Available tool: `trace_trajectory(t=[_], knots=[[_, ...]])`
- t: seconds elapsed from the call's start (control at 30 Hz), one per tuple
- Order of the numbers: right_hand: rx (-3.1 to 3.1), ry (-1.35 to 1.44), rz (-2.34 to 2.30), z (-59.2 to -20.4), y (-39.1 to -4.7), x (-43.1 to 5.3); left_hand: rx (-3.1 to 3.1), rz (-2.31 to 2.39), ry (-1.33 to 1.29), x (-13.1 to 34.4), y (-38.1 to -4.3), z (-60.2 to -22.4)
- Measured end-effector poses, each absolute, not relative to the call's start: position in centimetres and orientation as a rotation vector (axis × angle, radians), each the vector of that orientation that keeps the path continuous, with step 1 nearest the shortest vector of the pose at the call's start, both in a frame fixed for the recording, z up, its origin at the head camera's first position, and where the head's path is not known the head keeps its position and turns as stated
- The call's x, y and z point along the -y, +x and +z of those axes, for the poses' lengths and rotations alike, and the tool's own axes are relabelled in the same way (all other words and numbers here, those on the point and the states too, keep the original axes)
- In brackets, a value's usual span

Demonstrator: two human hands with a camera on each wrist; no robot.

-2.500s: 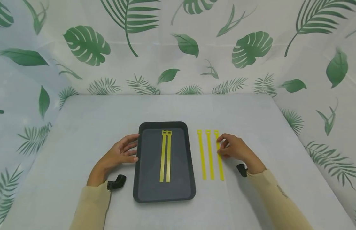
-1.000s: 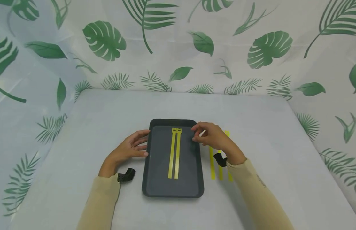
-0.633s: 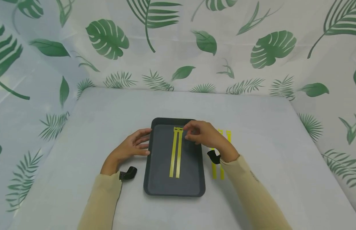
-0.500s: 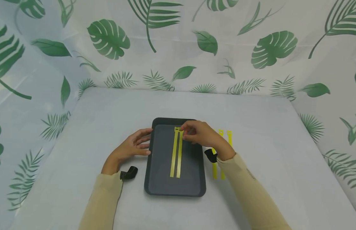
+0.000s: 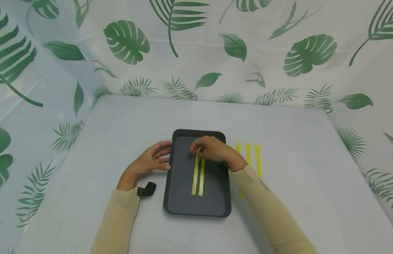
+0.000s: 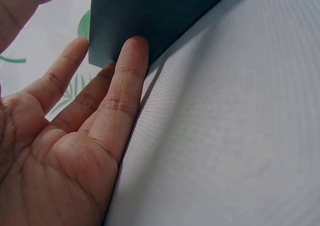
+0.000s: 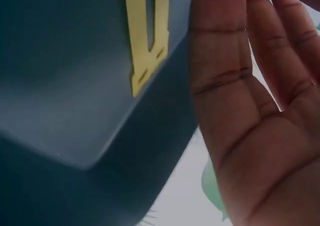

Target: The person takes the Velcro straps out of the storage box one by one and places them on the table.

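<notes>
A dark grey tray (image 5: 183, 206) lies on the white-covered table, with two yellow hook-and-loop cable ties (image 5: 194, 180) side by side in it. My left hand (image 5: 144, 162) rests at the tray's left wall, its straight fingers (image 6: 120, 95) touching it. Over the tray's upper half hovers my right hand (image 5: 217, 150), fingers loosely bent, hiding the slotted ends of the ties in the head view. Those slotted ends (image 7: 147, 70) show in the right wrist view beside the fingers, free of them. Nothing is visible in the right hand.
Three more yellow cable ties (image 5: 248, 150) lie in a row right of the tray, partly behind the right sleeve (image 5: 272, 211). A black wrist camera (image 5: 147, 189) sticks out from the left cuff. A leaf-print cloth (image 5: 190, 46) backs the table.
My right hand has gone from the rightmost loose tie, leftward over the tray, to above the two ties inside. The left hand stays at the tray wall. The head view has shifted slightly.
</notes>
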State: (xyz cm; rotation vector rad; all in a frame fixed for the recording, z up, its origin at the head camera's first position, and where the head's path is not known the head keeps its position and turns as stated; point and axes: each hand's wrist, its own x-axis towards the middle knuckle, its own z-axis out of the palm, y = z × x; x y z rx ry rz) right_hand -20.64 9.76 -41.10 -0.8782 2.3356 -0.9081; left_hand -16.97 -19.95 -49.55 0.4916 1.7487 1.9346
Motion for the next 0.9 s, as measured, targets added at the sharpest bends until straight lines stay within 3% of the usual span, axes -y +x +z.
trace_trajectory(t=[0.63,0.9], knots=[[-2.338,-0.861,-0.799,-43.1,-21.8,-8.3,-1.736,1.946,0.506,19.9,-17.0,-49.6],[-2.363,-1.022,-0.739,-43.5,-22.2,-8.0,-1.731,1.950,0.504,20.0,-17.1,-49.7]])
